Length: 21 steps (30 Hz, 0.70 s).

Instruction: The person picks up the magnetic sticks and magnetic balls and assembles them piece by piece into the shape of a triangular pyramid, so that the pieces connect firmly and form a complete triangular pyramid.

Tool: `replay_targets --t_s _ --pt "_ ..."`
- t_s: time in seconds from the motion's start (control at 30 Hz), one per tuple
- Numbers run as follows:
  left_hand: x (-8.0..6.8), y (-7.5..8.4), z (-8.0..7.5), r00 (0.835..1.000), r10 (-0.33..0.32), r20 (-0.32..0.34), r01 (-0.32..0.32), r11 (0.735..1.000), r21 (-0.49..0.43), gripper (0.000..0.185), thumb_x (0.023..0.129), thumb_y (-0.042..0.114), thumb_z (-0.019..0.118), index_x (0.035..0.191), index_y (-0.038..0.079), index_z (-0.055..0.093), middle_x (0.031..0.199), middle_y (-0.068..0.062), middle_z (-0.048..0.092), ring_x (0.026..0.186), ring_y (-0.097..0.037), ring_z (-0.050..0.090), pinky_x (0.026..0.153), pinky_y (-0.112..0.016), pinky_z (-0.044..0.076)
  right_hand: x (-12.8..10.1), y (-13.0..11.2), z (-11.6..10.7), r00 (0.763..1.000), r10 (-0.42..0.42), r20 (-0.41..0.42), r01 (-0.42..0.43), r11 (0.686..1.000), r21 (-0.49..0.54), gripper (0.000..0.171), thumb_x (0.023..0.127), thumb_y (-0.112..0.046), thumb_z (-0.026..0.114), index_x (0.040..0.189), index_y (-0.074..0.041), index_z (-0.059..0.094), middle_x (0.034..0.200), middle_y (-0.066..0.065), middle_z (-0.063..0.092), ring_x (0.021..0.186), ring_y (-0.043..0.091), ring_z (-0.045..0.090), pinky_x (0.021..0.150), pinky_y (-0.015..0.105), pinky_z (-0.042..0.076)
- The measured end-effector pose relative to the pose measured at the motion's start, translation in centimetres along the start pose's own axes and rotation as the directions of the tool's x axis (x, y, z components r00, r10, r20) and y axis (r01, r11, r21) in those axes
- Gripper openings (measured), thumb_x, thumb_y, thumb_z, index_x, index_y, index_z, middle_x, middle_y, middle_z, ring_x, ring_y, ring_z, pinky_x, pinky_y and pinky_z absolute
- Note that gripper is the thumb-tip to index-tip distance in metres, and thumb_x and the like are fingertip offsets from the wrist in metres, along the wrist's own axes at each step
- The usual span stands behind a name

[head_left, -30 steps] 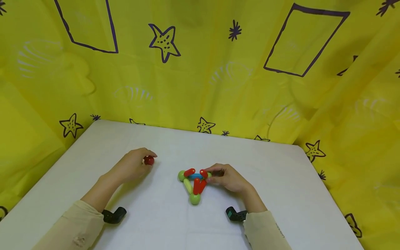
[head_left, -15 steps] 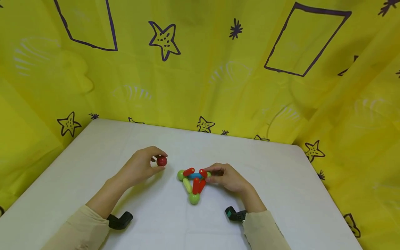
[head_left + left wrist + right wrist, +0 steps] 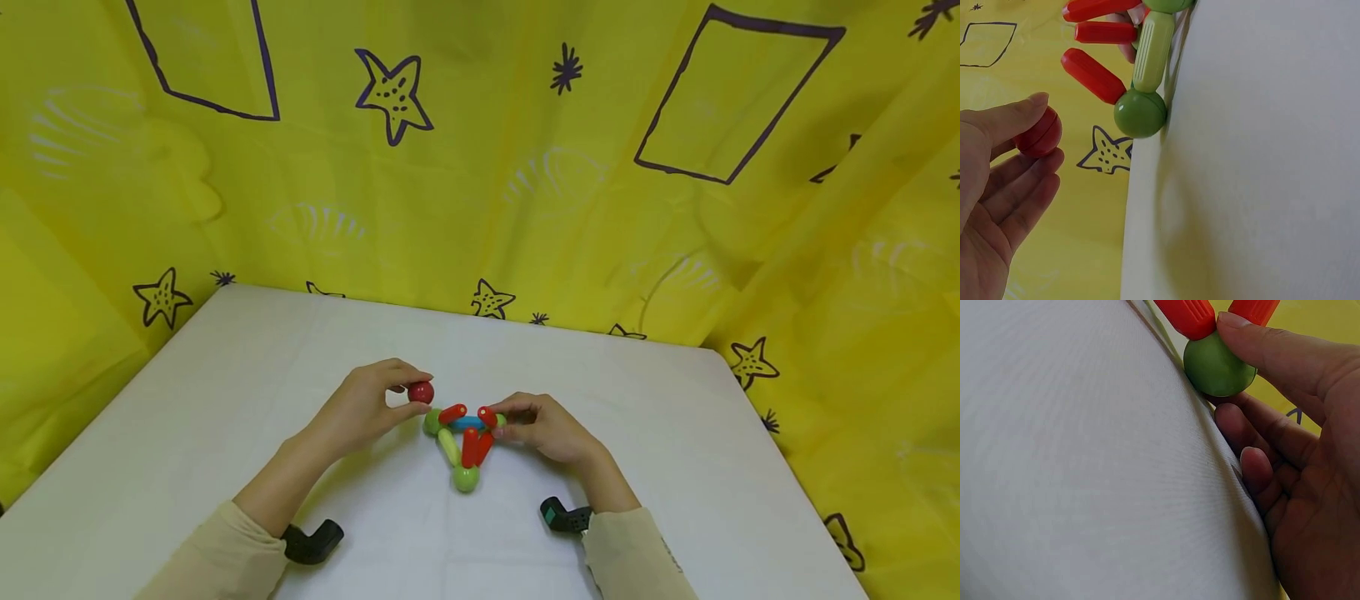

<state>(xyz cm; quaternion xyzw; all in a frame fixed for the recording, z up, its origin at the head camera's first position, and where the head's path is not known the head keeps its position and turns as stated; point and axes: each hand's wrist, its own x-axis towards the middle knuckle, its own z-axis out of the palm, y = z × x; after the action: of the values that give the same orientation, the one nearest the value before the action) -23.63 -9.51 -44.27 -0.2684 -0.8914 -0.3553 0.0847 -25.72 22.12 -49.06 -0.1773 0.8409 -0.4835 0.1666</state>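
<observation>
A small toy frame of red, blue and pale green rods (image 3: 467, 437) joined by green balls lies on the white table (image 3: 225, 400). My left hand (image 3: 375, 408) pinches a red ball (image 3: 421, 392) (image 3: 1039, 132) between thumb and fingers, just above and left of the frame's far left green ball (image 3: 432, 422) (image 3: 1140, 113). My right hand (image 3: 543, 425) grips the frame's right corner, its thumb and fingers round a green ball (image 3: 1218, 364) where two red rods (image 3: 1188, 315) meet. A third green ball (image 3: 466, 477) marks the near corner.
Yellow cloth with dark stars and squares (image 3: 480, 167) hangs behind and beside the table. Black wrist camera mounts (image 3: 313, 540) (image 3: 564, 516) sit at both cuffs.
My left hand has carried the red ball rightward, from well left of the frame to right beside its far left corner. The right hand and the frame have stayed put.
</observation>
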Motion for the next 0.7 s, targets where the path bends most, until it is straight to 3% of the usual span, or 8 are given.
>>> replay_targets --t_s 0.43,0.7 --pt "0.8 2.2 1.2 0.997 0.062 -0.044 -0.066 0.993 -0.093 0.04 0.087 0.024 0.084 0.125 0.014 0.076 0.118 0.005 0.071 0.104 -0.012 0.068 0.092 -0.038 0.059 0.0 -0.1 0.0 1.0 -0.007 -0.005 0.007 1.0 -0.001 0.029 0.092 -0.024 0.079 0.122 -0.023 0.077 0.113 0.002 0.072 0.104 0.024 0.057 0.083 0.029 0.052" --pt "1.6 3.4 2.1 0.993 0.113 0.043 -0.11 0.992 -0.07 0.041 0.09 0.025 0.082 0.129 0.014 0.073 0.12 0.005 0.071 0.111 -0.014 0.069 0.097 -0.036 0.057 0.0 0.0 0.0 1.0 -0.028 -0.01 0.027 0.999 -0.031 0.028 0.092 -0.022 0.079 0.121 -0.025 0.078 0.11 0.001 0.072 0.101 0.023 0.057 0.082 0.028 0.049"
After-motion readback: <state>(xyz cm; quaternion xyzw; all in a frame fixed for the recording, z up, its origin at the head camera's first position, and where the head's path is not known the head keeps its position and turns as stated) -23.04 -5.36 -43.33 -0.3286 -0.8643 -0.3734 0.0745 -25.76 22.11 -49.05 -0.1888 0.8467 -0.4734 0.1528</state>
